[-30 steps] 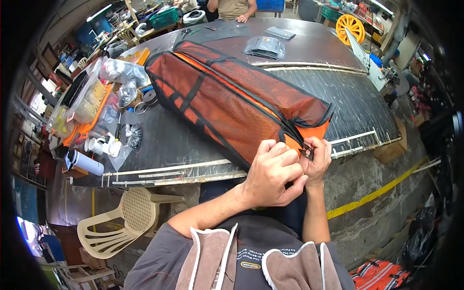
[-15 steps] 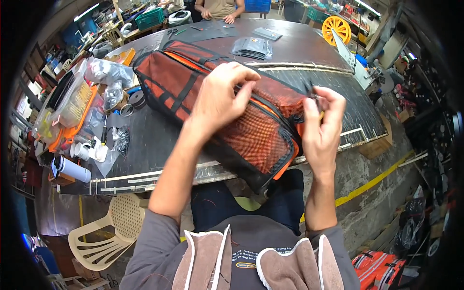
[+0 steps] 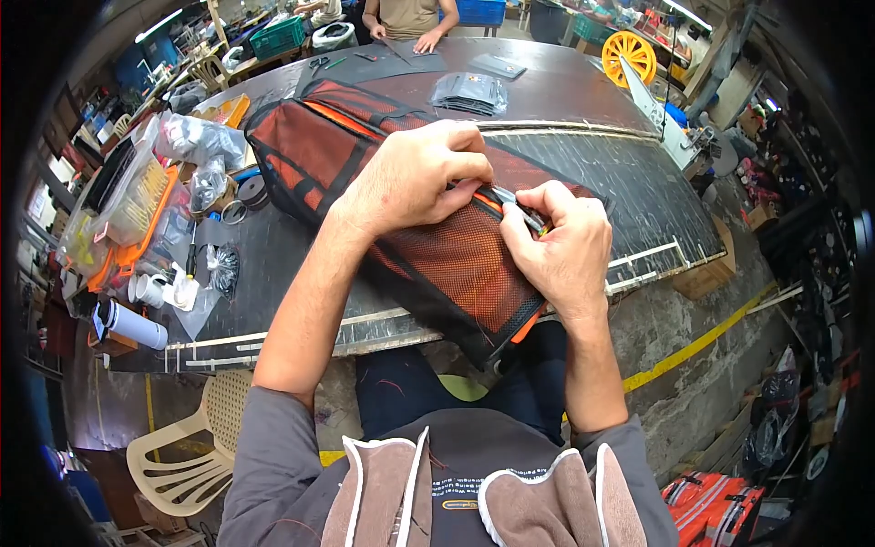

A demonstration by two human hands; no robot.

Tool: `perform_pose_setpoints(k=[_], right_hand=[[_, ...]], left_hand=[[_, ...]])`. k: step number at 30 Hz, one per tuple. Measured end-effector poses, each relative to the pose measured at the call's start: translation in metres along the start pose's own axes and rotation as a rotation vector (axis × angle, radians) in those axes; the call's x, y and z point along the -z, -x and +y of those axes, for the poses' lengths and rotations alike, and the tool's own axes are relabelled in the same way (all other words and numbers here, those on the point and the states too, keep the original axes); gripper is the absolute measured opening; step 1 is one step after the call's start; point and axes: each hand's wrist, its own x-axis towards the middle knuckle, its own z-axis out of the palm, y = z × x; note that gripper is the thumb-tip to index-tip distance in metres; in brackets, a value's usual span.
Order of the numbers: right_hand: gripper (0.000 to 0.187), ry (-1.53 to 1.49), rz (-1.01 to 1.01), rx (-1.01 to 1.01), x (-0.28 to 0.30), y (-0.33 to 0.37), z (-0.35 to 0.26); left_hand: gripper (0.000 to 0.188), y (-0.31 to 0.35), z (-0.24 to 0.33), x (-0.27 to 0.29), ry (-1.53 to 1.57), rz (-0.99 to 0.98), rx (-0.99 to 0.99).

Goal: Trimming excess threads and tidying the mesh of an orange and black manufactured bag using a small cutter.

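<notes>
A long red-orange mesh bag (image 3: 456, 264) with black trim lies across the near side of the table, its near end overhanging the edge. My left hand (image 3: 424, 173) is closed in a pinch at the orange-lined zipper opening on top of the bag. Close beside it, my right hand (image 3: 565, 242) grips small thread snips (image 3: 504, 194), their metal tip at the same seam. The rest of the snips is mostly hidden by my fingers. Whatever fine piece lies between the left fingertips is too small to make out.
The dark table (image 3: 283, 273) holds a stack of grey pieces (image 3: 469, 94) farther back. At left stand plastic bins (image 3: 137, 201), a white bottle (image 3: 137, 325) and mugs. A beige chair (image 3: 182, 456) is at lower left. Across the table a person's hands (image 3: 427, 42) work on grey sheet.
My right hand has come left and inward with the snips, from beyond the bag's right side to the seam beside my left hand. The left hand has barely shifted.
</notes>
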Motion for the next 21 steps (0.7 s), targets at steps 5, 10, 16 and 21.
perform_pose_setpoints(k=[5,10,16,21], right_hand=[[0.019,0.020,-0.002,-0.003,-0.005,0.001,-0.002],[0.019,0.008,-0.012,-0.009,-0.005,0.002,-0.003],[0.019,0.010,-0.006,0.021,-0.006,0.000,-0.003],[0.018,0.004,-0.007,0.012,-0.005,0.001,-0.006]], left_hand=[[0.018,-0.001,-0.002,-0.002,-0.063,0.025,-0.055],[0.016,0.007,-0.001,-0.008,-0.066,0.022,0.016],[0.016,0.013,0.001,-0.007,0.070,0.085,0.120],[0.016,0.007,0.002,-0.003,0.019,0.020,0.023]])
